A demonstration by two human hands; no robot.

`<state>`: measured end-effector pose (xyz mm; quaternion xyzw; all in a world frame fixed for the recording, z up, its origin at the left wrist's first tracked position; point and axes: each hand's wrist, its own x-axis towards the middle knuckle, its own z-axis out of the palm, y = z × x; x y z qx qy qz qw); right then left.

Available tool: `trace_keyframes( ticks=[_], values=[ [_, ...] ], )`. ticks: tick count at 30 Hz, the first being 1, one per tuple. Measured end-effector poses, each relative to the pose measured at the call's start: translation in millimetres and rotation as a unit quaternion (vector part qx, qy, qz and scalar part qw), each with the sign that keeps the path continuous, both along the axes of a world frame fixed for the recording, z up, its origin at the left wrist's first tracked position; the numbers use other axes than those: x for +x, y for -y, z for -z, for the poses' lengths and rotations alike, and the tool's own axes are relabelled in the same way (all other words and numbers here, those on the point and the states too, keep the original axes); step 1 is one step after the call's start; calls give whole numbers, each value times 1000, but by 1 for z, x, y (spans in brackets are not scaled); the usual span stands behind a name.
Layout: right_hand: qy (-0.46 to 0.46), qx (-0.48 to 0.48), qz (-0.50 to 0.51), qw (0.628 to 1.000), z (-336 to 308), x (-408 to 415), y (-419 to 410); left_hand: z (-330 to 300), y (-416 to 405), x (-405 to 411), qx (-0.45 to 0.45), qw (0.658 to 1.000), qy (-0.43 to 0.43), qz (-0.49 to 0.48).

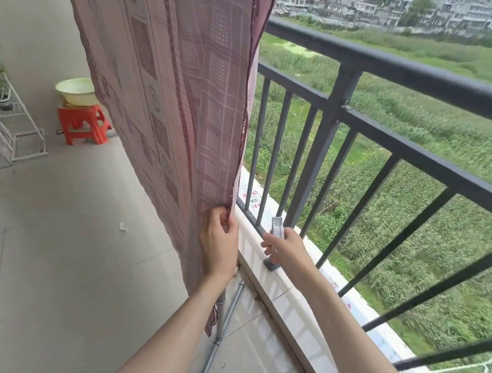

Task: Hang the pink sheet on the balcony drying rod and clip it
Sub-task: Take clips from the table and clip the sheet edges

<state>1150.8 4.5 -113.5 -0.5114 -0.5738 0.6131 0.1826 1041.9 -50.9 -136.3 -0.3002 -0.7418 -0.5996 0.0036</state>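
Two hands work low in the frame: your left hand (218,240) pinches the hanging edge of one pink sheet (170,87), which fills the upper centre, while your right hand (285,248) grips one pale clip (276,228) beside the railing (392,68). One red stool (81,124) at left carries one basin (75,90).

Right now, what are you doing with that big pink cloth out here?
A person is hanging washing on the balcony. The pink sheet already hangs down beside the railing. The left hand pinches the sheet's edge low down, while the right hand holds a pale clip near the railing's bottom. The clip is not on the sheet yet. Farther back, a basin sits on a red stool.
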Motion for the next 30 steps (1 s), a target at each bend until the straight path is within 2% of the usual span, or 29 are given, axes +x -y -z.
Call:
trace_keyframes(
  ticks=[6, 9, 12, 14, 16, 21, 30],
  values=[
    [-121, -69, 32, 990, 2, 14, 3, 2, 0, 0, 9, 1000, 12, 11],
    [-124, -29, 14, 992, 0, 17, 7, 6, 2, -4, 23, 1000, 3, 22],
    [-129, 38, 42, 990, -5, 15, 15, 11, 2, -7, 27, 999, -12, 33],
    [-73, 138, 59, 986, -5, 12, 18, 13, 2, -8, 25, 999, -26, 39],
    [-11, 227, 35, 973, -3, 9, 19, 13, 2, -8, 22, 998, -30, 42],
    [60, 297, -45, 952, -10, 2, 26, 13, 5, -9, 17, 998, -37, 50],
    [130, 432, -84, 888, -24, -11, 38, 11, 10, -6, 16, 998, -16, 61]
  ],
)
